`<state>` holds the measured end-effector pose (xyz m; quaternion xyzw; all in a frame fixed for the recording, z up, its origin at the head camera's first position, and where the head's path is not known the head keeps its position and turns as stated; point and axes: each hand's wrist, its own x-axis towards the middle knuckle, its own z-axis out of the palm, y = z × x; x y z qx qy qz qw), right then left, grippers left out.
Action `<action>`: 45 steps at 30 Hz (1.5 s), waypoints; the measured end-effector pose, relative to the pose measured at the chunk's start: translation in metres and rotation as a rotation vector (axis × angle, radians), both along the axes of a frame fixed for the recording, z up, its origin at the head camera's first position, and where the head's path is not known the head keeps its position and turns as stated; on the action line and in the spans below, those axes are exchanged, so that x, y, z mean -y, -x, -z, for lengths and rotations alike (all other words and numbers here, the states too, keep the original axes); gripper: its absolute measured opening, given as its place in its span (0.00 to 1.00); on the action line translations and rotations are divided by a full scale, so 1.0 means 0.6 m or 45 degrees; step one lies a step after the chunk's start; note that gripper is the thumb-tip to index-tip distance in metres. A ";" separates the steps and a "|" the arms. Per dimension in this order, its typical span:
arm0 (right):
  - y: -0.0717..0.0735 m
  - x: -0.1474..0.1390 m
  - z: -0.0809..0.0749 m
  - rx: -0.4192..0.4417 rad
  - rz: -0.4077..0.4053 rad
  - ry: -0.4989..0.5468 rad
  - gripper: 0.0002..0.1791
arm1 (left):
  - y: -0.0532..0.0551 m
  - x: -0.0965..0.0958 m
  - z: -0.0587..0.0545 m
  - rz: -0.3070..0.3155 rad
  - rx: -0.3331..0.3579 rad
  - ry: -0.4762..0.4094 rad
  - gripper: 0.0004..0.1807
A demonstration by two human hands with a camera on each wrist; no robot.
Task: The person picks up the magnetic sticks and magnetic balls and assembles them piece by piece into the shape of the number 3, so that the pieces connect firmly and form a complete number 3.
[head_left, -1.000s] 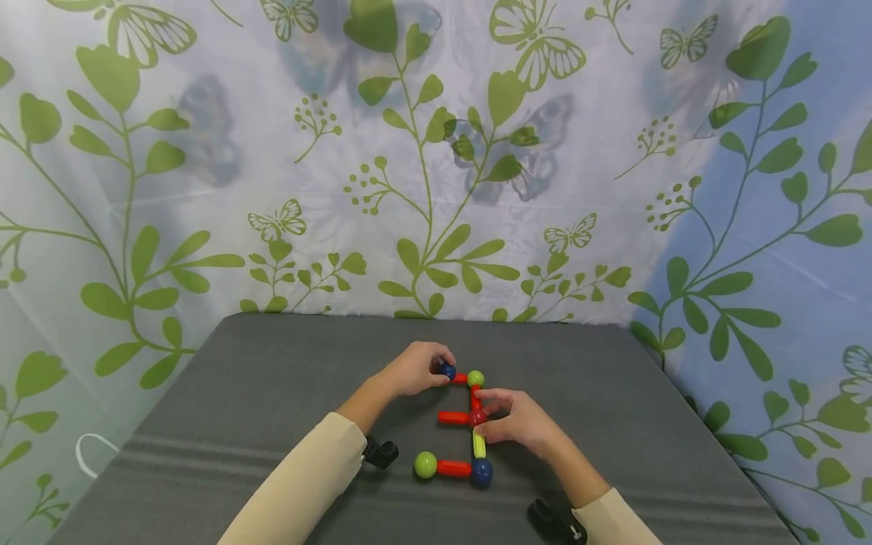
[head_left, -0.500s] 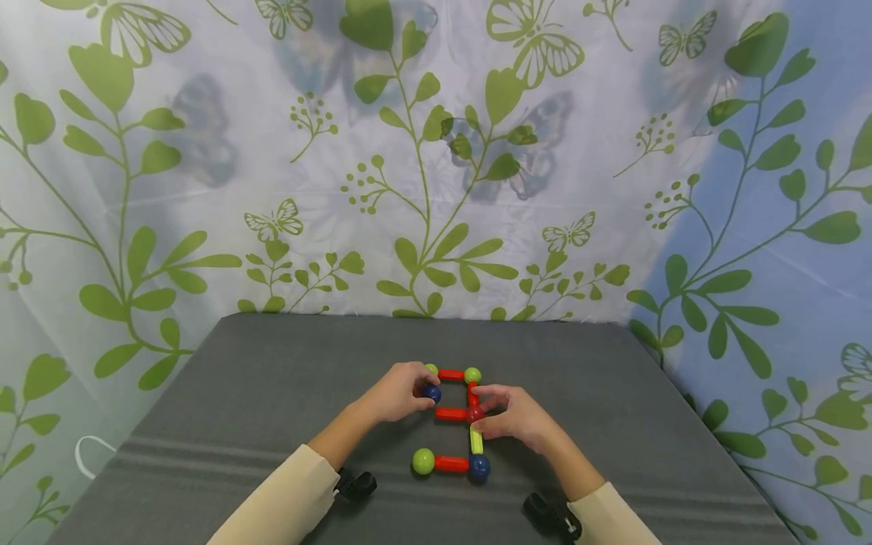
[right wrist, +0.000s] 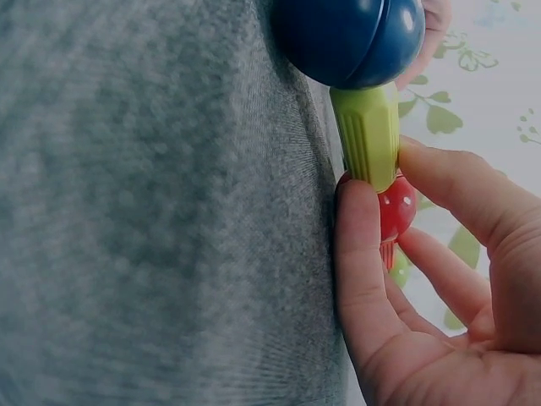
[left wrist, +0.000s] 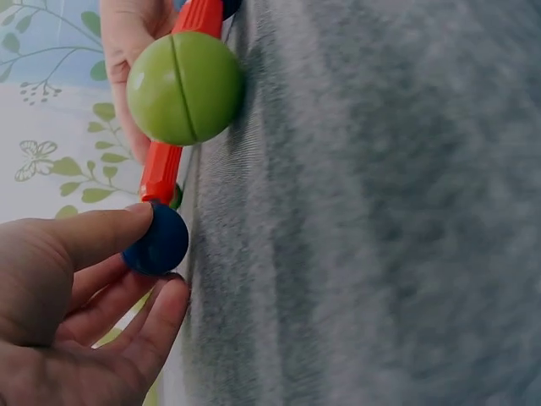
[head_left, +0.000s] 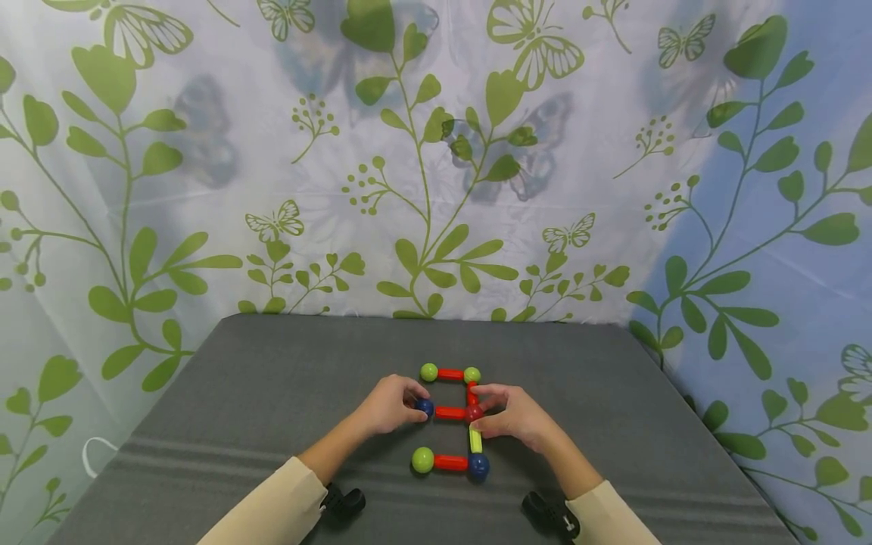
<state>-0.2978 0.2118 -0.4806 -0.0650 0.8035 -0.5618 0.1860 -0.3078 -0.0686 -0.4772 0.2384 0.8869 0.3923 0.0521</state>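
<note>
My left hand [head_left: 390, 405] pinches a blue ball [left wrist: 156, 241] between thumb and fingertips, right at the left end of the middle red rod [head_left: 450, 413]. My right hand [head_left: 518, 420] has its fingers round the red ball [right wrist: 397, 207] at that rod's other end, with fingertips also on the yellow-green rod [right wrist: 368, 135]. This rod runs toward me to a second blue ball [head_left: 479, 466], which joins the front red rod [head_left: 450, 462] and a green ball [head_left: 422, 460]. Behind, another red rod [head_left: 450, 374] lies between two green balls [head_left: 428, 372].
The rods and balls lie on a grey cloth-covered table [head_left: 306, 348]. A curtain [head_left: 436, 189] with green leaves and butterflies hangs behind it. Black wrist straps [head_left: 344, 501] show near both cream sleeves [head_left: 272, 507].
My left hand has brought the blue ball toward me and slightly left, from the back red rod to the middle one. The back left green ball came into view. My right hand stays in place.
</note>
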 end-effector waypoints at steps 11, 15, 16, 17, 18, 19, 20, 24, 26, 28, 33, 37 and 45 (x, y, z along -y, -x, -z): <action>0.006 0.003 0.001 -0.017 -0.017 -0.012 0.40 | -0.007 -0.003 0.005 -0.042 0.033 -0.056 0.13; 0.008 0.003 0.003 -0.013 -0.020 0.004 0.40 | -0.007 -0.003 0.007 -0.050 0.051 -0.076 0.13; 0.008 0.003 0.003 -0.012 -0.020 0.005 0.40 | -0.007 -0.003 0.007 -0.051 0.053 -0.080 0.13; 0.009 0.003 0.003 -0.011 -0.019 0.006 0.40 | -0.007 -0.003 0.007 -0.052 0.055 -0.083 0.13; 0.010 0.003 0.004 -0.008 -0.015 0.005 0.40 | -0.007 -0.002 0.008 -0.053 0.057 -0.085 0.13; 0.010 0.003 0.004 -0.008 -0.012 0.003 0.40 | -0.007 -0.002 0.007 -0.055 0.056 -0.090 0.13; 0.010 0.004 0.004 -0.006 -0.010 0.002 0.40 | -0.007 -0.001 0.008 -0.058 0.057 -0.091 0.13; 0.010 0.004 0.006 0.012 0.001 0.011 0.40 | -0.007 -0.001 0.008 -0.077 0.064 -0.082 0.13; 0.010 0.004 0.006 0.030 0.010 0.021 0.40 | -0.007 -0.001 0.008 -0.080 0.065 -0.078 0.13; 0.009 0.005 0.006 0.048 0.020 0.028 0.40 | -0.008 0.000 0.007 -0.080 0.070 -0.074 0.13; 0.008 0.008 0.003 0.084 0.038 0.062 0.40 | -0.008 0.000 0.008 -0.071 0.077 -0.083 0.14; 0.007 0.009 0.005 0.085 0.033 0.071 0.41 | -0.007 0.000 0.011 -0.064 0.069 -0.083 0.15; 0.009 0.008 0.005 0.086 0.031 0.086 0.41 | -0.005 -0.001 0.010 -0.058 0.084 -0.081 0.15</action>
